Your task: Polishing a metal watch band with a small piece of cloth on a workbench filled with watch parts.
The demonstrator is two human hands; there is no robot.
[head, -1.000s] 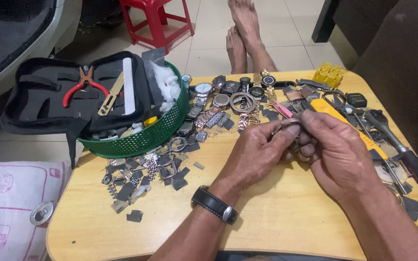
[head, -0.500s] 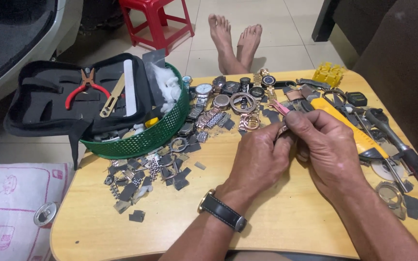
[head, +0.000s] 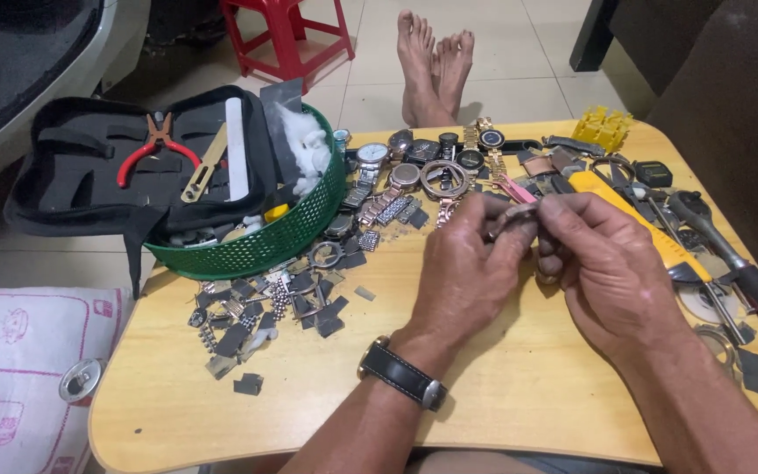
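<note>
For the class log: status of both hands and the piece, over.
Left hand and right hand together pinching small watch part. Above wooden table. Nothing between them.

Smooth pale wooden table top (head: pixel 326 404) with a low satin sheen. Perforated green plastic basket (head: pixel 265 250), matt. Black fabric tool case (head: pixel 72 175), dull weave. Shiny metal wristwatches (head: pixel 414 167) and dull grey metal band links (head: pixel 265 303). Small brushed metal watch part (head: pixel 512 218) pinched between left hand (head: pixel 467 268) and right hand (head: pixel 603 263). Glossy yellow plastic tool handle (head: pixel 633 219).
</note>
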